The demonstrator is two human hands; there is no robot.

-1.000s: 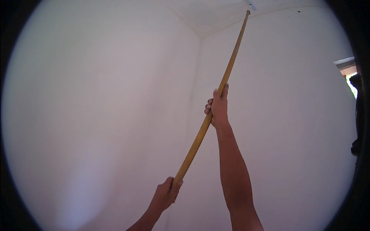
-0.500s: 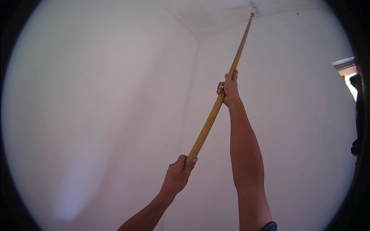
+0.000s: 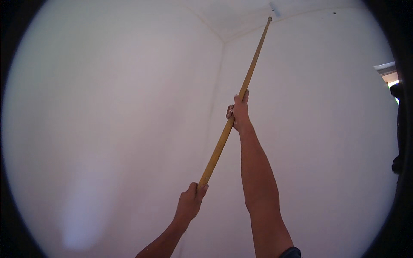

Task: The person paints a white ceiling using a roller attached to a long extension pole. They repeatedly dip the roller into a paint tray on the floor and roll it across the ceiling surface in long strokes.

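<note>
Well, as far as I can judge, the work is partway along: the long wooden pole (image 3: 220, 144) is already up and in use, slanting across the middle of my view in front of the pale walls (image 3: 322, 129), its far tip near the line where wall meets ceiling (image 3: 234, 15). What is left I can't measure, since the plain surfaces give me no clear border between parts dealt with and parts untouched. My left hand (image 3: 188, 204) is wrapped firmly round the low part of the pole, and my right hand (image 3: 241, 112) grips it higher up, fingers curled about the shaft and arm stretched out. The pole's long axis runs from my left fist at lower left, up and to the right, away from me, looking thinner toward the tip. That tip points at a pale blue strip (image 3: 274, 9) overhead (a roller head, perhaps, though it is too small for me to be sure), and whether the two are joined or merely close I cannot tell. No part of the pole shows below my left fist, so its near end must be about there or hidden.
</note>
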